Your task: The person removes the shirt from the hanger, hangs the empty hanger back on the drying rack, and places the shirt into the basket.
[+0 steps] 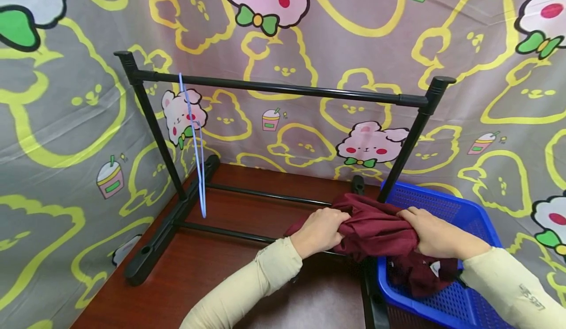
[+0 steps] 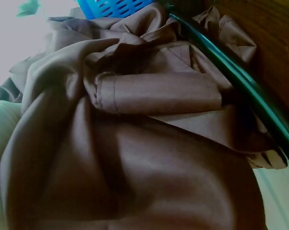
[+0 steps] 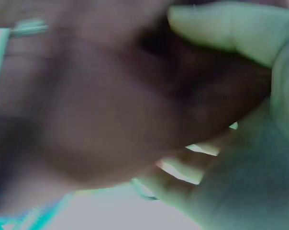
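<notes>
A maroon garment (image 1: 376,228) is bunched up between my two hands, over the rack's right foot and the near edge of the basket. My left hand (image 1: 322,232) grips its left side, while my right hand (image 1: 438,233) holds its right end. In the left wrist view the loose folds of the garment (image 2: 149,163) fill the picture, with a stitched band across the middle and my left fingers hidden. The right wrist view is blurred, with my right thumb (image 3: 221,28) over the cloth and the fingers beneath it.
A black clothes rack (image 1: 283,87) stands on the brown table (image 1: 247,270). One blue hanger (image 1: 199,162) hangs near its left end. To the right is a blue basket (image 1: 479,221) with dark maroon cloth (image 1: 417,275) in it. Patterned curtains (image 1: 305,137) surround the table.
</notes>
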The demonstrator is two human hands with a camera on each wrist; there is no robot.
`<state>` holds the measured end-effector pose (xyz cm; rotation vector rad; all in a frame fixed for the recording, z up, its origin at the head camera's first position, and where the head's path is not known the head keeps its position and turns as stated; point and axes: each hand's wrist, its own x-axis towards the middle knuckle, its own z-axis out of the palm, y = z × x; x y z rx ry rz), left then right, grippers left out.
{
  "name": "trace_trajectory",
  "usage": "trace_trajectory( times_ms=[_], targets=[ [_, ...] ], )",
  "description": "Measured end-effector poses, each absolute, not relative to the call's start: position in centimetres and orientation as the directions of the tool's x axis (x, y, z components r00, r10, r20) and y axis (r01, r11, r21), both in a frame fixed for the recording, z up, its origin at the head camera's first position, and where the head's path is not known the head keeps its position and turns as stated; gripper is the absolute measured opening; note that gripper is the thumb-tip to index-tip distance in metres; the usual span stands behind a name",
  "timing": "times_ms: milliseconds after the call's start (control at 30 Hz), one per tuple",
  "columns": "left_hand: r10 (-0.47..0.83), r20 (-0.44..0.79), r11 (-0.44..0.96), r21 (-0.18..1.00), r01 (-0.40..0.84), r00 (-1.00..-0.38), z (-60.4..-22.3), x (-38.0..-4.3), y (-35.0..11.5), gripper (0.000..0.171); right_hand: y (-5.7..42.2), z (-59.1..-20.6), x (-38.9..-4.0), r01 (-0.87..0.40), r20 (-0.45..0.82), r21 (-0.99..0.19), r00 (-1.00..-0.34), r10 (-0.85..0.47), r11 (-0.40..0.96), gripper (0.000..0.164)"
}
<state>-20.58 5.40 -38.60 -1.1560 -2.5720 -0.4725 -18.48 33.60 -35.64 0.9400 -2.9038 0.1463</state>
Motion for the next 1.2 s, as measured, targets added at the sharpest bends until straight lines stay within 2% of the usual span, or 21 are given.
trace_trajectory(
  times_ms=[100, 200, 467, 600, 667, 733, 867, 933, 1067, 1200],
  targets=[
    [0.658, 0.358, 0.636, 0.205, 0.744, -0.662, -38.4, -20.6, 5.5, 0.018, 32.0, -33.9, -17.3, -0.594, 0.088, -0.072, -0.804, -0.588, 0.802, 0.081],
    [0.654, 0.345, 0.646, 0.208, 0.734, -0.673, -38.3, -20.6, 5.7, 0.016, 30.1, -32.8, -16.6, -0.592, 0.052, -0.088, -0.806, -0.589, 0.801, 0.099],
    [0.641, 0.344, 0.660, 0.209, 0.722, -0.686, -37.9, -20.4, 6.1, 0.013, 26.2, -33.3, -17.7, -0.630, 0.104, -0.024, -0.774, -0.625, 0.776, 0.113],
    [0.632, 0.348, 0.662, 0.222, 0.716, -0.692, -37.7, -20.2, 6.2, 0.017, 25.2, -33.7, -18.6, -0.628, 0.059, -0.014, -0.777, -0.627, 0.778, 0.113],
    [0.626, 0.353, 0.662, 0.232, 0.713, -0.695, -37.7, -20.1, 6.3, 0.020, 24.8, -33.9, -18.9, -0.618, 0.014, -0.021, -0.786, -0.618, 0.786, 0.110],
    [0.619, 0.362, 0.656, 0.248, 0.713, -0.697, -37.8, -20.1, 6.3, 0.022, 24.5, -34.2, -19.1, -0.620, -0.003, -0.027, -0.784, -0.621, 0.784, 0.097],
    [0.623, 0.375, 0.636, 0.269, 0.723, -0.687, -37.9, -20.2, 6.1, 0.022, 24.2, -34.7, -19.4, -0.636, 0.017, -0.044, -0.772, -0.636, 0.770, 0.045],
    [0.632, 0.380, 0.624, 0.267, 0.734, -0.675, -38.0, -20.2, 6.0, 0.021, 24.2, -34.7, -19.4, -0.636, 0.024, -0.052, -0.772, -0.636, 0.770, 0.028],
    [0.652, 0.398, 0.617, 0.218, 0.757, -0.646, -38.2, -20.2, 5.4, 0.026, 24.7, -34.4, -19.4, -0.624, 0.031, -0.047, -0.781, -0.624, 0.780, 0.023],
    [0.660, 0.435, 0.606, 0.173, 0.776, -0.612, -38.3, -20.2, 4.2, 0.048, 25.4, -33.8, -19.2, -0.629, 0.071, -0.028, -0.777, -0.626, 0.777, 0.022]
  ],
)
